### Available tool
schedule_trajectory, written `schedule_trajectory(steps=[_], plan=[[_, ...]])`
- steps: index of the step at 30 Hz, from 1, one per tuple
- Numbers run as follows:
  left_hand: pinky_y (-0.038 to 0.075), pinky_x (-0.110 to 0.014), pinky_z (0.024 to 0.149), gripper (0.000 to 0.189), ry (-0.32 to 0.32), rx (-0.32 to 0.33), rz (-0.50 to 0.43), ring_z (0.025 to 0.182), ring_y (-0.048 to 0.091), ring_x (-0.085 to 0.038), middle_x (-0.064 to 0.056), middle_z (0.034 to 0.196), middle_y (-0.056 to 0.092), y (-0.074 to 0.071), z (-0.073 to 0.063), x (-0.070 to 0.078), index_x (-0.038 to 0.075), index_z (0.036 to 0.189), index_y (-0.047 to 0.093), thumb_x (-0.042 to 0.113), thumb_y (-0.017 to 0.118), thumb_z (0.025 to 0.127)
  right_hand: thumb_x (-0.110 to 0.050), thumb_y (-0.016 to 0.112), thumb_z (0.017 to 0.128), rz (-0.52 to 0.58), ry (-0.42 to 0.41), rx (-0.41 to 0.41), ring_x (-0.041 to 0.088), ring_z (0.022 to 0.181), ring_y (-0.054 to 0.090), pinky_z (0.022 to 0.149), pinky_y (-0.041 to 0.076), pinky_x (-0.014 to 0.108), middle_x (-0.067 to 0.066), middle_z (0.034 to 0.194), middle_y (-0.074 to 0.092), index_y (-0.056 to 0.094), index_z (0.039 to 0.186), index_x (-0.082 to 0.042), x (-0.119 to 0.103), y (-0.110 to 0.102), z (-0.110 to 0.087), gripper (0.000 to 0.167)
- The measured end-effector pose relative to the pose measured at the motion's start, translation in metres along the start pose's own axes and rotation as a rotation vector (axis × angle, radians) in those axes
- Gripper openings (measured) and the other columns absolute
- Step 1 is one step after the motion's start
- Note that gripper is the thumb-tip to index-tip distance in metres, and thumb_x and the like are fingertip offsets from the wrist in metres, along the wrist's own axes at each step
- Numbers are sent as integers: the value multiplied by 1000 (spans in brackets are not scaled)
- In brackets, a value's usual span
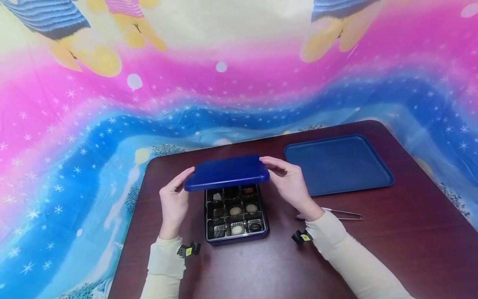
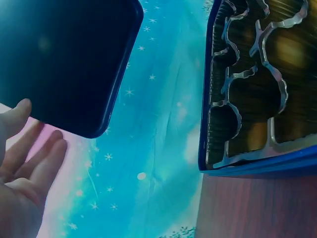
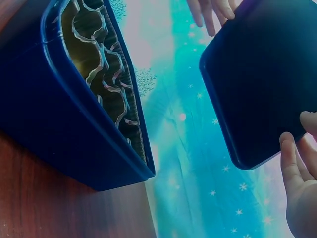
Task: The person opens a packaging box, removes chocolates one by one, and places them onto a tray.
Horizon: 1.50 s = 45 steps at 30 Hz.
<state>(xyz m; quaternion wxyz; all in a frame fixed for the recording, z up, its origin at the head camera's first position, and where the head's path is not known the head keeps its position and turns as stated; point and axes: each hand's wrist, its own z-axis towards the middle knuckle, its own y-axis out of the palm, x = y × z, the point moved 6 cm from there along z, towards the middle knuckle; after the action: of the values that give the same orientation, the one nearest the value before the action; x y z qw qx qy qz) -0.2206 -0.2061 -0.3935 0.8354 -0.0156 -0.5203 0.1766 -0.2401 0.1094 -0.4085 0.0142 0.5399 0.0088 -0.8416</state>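
Observation:
A dark blue box lid (image 1: 228, 171) is held up over the far part of a matching chocolate box (image 1: 239, 240). My left hand (image 1: 174, 205) pinches the lid's left edge between thumb and fingers. On the opposite side, my right hand (image 1: 293, 182) grips the lid's right edge. Clear of the box, the lid's dark underside (image 2: 64, 64) faces the left wrist camera. Dark, brown and pale chocolates sit in divided compartments, among them a white chocolate (image 1: 237, 229) in the near row. The far row is partly shaded beneath the lid.
A blue tray (image 1: 336, 166) lies at the back right of the dark wooden table (image 1: 239, 274). Metal tongs (image 1: 347, 215) lie in front of it, partly hidden behind the right wrist. A colourful printed cloth (image 1: 209, 83) hangs behind the table.

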Motion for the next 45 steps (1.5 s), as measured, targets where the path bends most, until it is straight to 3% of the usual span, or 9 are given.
schedule_trajectory(steps=[4,10,14,21,24,28,31,35,45], plan=[[54,-18,89,25,38,65,8,108,67,-5,-14,118,73,-1,2,7,3,114,77,-1,73,91,2,72,92,31,1,42,10,102,70,89,56,24,20,121,70,72,121,2,-2,0,2,29],[56,-22,87,21,35,107,-92,102,72,-12,-17,110,75,-2,6,11,2,111,78,4,75,91,2,74,90,25,-29,79,12,99,71,85,57,24,17,117,72,74,117,-1,-6,-1,4,28],[57,-23,86,20,19,134,-145,101,72,-15,-10,105,77,-2,9,12,0,109,78,7,77,90,-1,77,88,34,-38,96,15,99,72,83,58,25,14,115,74,75,115,-1,-7,-1,6,27],[57,-22,80,22,20,175,-186,92,74,-13,-2,99,78,-1,13,12,-2,108,77,-3,78,86,-4,79,88,20,-28,155,12,94,72,74,57,20,10,111,75,76,115,-3,-6,0,8,27],[57,-22,80,21,3,206,-189,92,74,-12,1,97,78,0,17,11,-2,107,78,-2,79,85,-9,80,87,-19,-3,189,10,90,71,67,52,18,9,109,76,77,114,-5,-4,1,10,27],[57,-23,81,22,-28,240,-174,94,73,-12,6,95,77,2,22,11,0,107,78,4,81,85,-13,82,87,6,98,238,10,90,72,73,55,20,7,103,77,77,112,-3,0,3,16,28],[57,-24,84,22,-43,237,-173,98,72,-14,7,95,77,3,26,10,1,107,78,7,81,86,-12,82,86,84,161,267,12,92,73,82,58,25,3,97,77,76,108,-1,3,5,22,25],[56,-26,85,23,-64,220,-202,98,71,-16,5,95,77,5,34,5,-1,108,78,5,81,86,-11,82,86,138,179,285,14,92,72,83,58,27,-1,94,77,76,105,-1,6,6,30,22],[60,-32,82,28,-167,143,-216,89,73,-14,-9,105,73,12,63,-16,-5,114,74,0,78,87,-11,77,91,121,227,245,16,106,68,91,56,29,13,121,71,73,119,0,18,12,50,31]])
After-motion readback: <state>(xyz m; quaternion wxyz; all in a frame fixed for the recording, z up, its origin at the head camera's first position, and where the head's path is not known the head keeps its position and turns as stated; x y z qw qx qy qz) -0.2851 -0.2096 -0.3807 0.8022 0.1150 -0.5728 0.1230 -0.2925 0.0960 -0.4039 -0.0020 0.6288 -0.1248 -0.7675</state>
